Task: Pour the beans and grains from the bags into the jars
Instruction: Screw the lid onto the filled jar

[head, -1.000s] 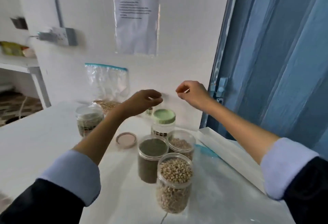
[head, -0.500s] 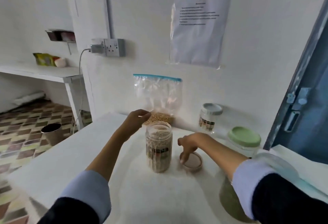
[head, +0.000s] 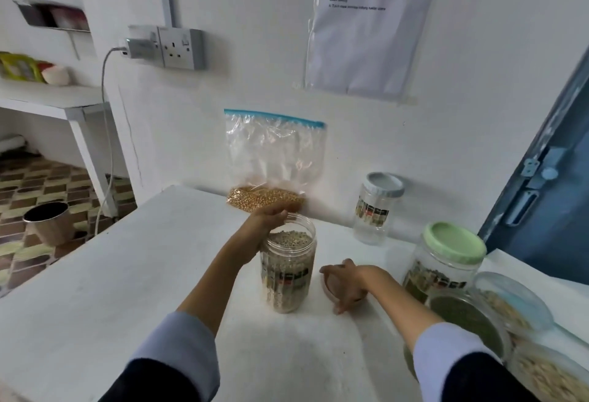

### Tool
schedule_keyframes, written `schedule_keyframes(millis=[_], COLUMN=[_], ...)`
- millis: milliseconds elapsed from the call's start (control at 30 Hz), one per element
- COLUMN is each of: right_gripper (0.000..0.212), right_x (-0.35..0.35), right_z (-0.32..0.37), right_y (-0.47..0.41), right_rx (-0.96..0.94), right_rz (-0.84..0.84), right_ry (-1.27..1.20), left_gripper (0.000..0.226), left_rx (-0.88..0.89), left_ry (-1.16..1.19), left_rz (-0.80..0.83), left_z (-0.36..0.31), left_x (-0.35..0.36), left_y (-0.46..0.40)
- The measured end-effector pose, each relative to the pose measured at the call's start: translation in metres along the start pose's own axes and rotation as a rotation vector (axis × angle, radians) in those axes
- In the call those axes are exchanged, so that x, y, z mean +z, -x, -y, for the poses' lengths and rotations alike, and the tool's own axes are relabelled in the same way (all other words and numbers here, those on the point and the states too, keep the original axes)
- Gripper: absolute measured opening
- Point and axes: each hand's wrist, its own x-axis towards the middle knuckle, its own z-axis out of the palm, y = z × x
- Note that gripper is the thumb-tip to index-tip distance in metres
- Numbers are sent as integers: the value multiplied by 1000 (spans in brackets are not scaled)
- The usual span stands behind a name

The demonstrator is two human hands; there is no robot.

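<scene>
Jar (head: 288, 269) mid-frame on desk (head: 95, 290), full, uncapped; left hand (head: 266, 223) grips its rim, right hand (head: 345, 285) curls over lid (head: 328, 285) beside it. Steady jar, seat lid square.

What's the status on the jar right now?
Left hand grips open jar rim. Right hand on lid, grip unclear. Bag behind, nothing blocking.

Under your left fingers (head: 280, 212) the clear jar (head: 288, 269) holds pale grey-green grains behind a striped label. Just past those fingers, a clear bag (head: 275, 159) with a blue strip holds golden kernels. Your right fingers (head: 331, 271) cover a pinkish lid (head: 331, 288) on the white desk (head: 111, 274).
</scene>
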Motion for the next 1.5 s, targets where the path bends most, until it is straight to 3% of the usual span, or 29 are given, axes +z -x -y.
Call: schedule_keyframes(millis=[100,167,200,267,300,367,433,600,700,800,1000,1133,1200,1300,1400,1500], right_gripper=[90,84,82,77,75,70,72,67,56,43,45,44,48,57,63,59], right_x=[8,6,1,-17,-29,-44,-49,-28,-17,-14,-9,-12,-12,-8,4,-1], right_z=[-4,-5,-4,1,7,23,41,70,73,70,64,63,62,72,87,77], right_y=[-10,-13,-8,2,12,28,35,38,36,38,39,39,40,43,45,47], right_rx=[39,34,18,-77,-169,-316,-366,-524,-659,-667,-653,-662,-666,-590,-545,-490], right_rz=[-95,-308,-516,-938,-1069,-1044,-923,-737,-730,-707,-654,-638,-655,-801,-1199,-1456], right_ry=[-122,-277,-501,-1193,-1550,-2027,-2144,-2045,-1888,-1715,-1692,-1662,-1651,-1513,-997,-571], left_gripper=[30,31,30,27,27,26,29,50,62,71,37,61,54,47,54,55], left_rx=[27,41,62,118,140,156,161,237,248,210,122,54,40,49,84,96], left_ry=[56,77,78,75,76,96,120,131,168,214,227,231,232,234,217,194], left_rz=[-61,-91,-119,-194,-237,-315,-391,-535,-525,-473,-386,-294,-295,-342,-463,-511], left_z=[4,6,7,9,9,10,12,22,23,24,20,25,25,28,33,31], left_x=[4,7,8,11,13,19,23,30,33,31,23,18,18,22,26,28], left_y=[-1,-1,0,0,1,3,5,10,13,17,25,27,26,21,17,17])
